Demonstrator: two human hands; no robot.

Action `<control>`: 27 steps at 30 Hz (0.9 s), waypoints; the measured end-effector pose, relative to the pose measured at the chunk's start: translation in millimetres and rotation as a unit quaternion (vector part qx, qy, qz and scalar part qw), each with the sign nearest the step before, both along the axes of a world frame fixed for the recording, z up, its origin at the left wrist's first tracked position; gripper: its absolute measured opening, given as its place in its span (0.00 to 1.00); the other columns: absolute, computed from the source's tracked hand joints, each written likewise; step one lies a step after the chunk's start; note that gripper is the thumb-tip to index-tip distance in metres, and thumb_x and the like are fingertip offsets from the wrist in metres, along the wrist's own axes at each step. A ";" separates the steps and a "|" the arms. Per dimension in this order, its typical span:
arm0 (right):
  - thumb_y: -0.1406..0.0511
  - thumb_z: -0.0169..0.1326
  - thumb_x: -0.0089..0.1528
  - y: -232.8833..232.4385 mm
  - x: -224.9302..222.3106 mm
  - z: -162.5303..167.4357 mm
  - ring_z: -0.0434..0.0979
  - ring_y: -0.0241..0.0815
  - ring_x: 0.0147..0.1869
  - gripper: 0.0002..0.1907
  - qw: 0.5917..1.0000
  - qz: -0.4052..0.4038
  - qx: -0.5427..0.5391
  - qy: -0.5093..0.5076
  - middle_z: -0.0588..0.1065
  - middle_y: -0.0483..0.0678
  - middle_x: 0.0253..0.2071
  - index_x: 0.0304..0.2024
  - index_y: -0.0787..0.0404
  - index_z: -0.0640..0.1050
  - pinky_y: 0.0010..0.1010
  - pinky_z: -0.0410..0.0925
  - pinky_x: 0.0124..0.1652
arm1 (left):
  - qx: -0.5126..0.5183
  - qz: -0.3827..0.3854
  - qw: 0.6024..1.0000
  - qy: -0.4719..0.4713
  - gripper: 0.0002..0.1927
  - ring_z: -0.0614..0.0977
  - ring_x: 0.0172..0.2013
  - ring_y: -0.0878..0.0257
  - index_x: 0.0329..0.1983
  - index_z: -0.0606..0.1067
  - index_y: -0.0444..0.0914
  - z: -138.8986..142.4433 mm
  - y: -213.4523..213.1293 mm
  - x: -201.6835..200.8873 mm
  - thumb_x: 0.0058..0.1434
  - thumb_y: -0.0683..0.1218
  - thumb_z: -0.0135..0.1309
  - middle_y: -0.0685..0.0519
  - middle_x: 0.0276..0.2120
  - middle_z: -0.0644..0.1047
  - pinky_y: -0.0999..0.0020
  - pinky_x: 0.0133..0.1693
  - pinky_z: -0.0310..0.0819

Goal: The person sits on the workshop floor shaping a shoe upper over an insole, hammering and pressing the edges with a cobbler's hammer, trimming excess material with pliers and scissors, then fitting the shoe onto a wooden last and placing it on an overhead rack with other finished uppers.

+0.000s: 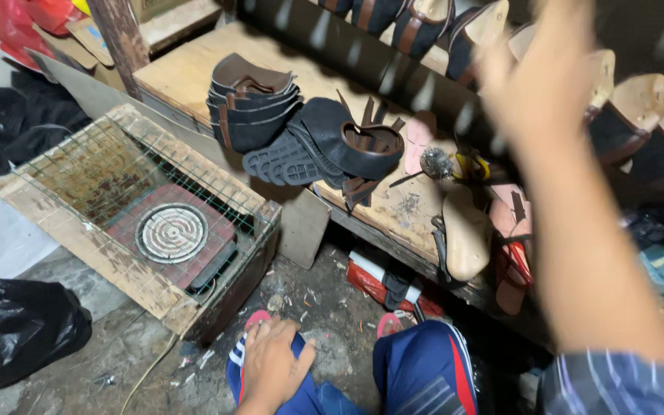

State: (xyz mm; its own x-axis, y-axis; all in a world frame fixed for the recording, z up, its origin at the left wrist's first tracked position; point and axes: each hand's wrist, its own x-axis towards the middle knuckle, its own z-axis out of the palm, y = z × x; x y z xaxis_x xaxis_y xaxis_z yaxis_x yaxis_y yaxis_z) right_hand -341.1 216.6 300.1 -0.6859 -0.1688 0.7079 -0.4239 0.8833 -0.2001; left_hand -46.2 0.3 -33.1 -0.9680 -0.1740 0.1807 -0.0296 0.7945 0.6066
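The right hand (551,73) is raised at the upper right of the frame, blurred, reaching toward a row of shoes on wooden lasts (639,115) lined up along a dark shelf. Its fingers look loosely spread and it holds nothing that can be made out; whether it touches a shoe cannot be told. The shoes there are dark, with brown trim, and pale wooden last tops show above them.

The left hand (270,369) rests flat at the lower centre, fingers spread over the person's knee in blue trousers, holding nothing.

On the wooden surface (186,73) at the centre lies a stack of dark shoe uppers (251,104), beside it black ribbed soles (282,161). At left stands a wire-mesh box (63,223) with a round heater coil (171,232) inside.
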 end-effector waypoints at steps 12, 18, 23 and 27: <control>0.44 0.72 0.44 99.4 51.1 -214.9 0.71 0.65 0.63 0.65 0.874 -0.216 0.116 -0.419 0.66 0.67 0.62 0.74 0.60 0.54 0.50 0.69 0.55 | -0.013 -0.012 1.000 -0.026 0.20 0.75 0.55 0.47 0.42 0.80 0.37 3.6 11.2 -3.7 0.55 0.57 0.57 0.45 0.46 0.79 0.52 0.61 0.59; 0.54 0.67 0.52 138.2 16.6 -217.9 0.80 0.62 0.50 0.34 0.927 -0.147 -0.006 -0.344 0.78 0.66 0.45 0.55 0.67 0.76 0.46 0.71 0.50 | -0.008 -0.031 0.999 -0.030 0.21 0.74 0.57 0.48 0.44 0.79 0.37 -6.0 18.1 -1.1 0.56 0.57 0.57 0.45 0.49 0.79 0.51 0.62 0.58; 0.62 0.63 0.59 174.0 28.4 -233.4 0.74 0.45 0.28 0.14 0.867 -0.084 -0.265 -0.414 0.79 0.60 0.32 0.33 0.70 0.83 0.34 0.64 0.28 | 0.015 -0.033 0.999 -0.015 0.23 0.70 0.62 0.46 0.48 0.79 0.38 -1.7 30.2 -4.2 0.55 0.57 0.59 0.45 0.52 0.78 0.48 0.61 0.53; 0.69 0.61 0.61 151.8 95.6 -237.9 0.70 0.31 0.23 0.07 0.783 0.053 -0.524 -0.332 0.76 0.47 0.30 0.39 0.68 0.78 0.24 0.60 0.22 | 0.295 -0.045 0.954 -0.039 0.25 0.74 0.58 0.55 0.56 0.75 0.38 21.8 64.7 -0.1 0.59 0.55 0.59 0.47 0.55 0.77 0.56 0.57 0.63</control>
State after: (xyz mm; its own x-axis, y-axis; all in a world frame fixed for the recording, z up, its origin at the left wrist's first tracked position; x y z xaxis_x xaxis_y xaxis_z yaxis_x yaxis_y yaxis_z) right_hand -245.4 368.4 62.2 -0.9827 0.1847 -0.0109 0.0214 0.0546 -0.9983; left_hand -46.3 65.0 -11.3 -0.9903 -0.1389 0.0037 -0.0410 0.3179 0.9472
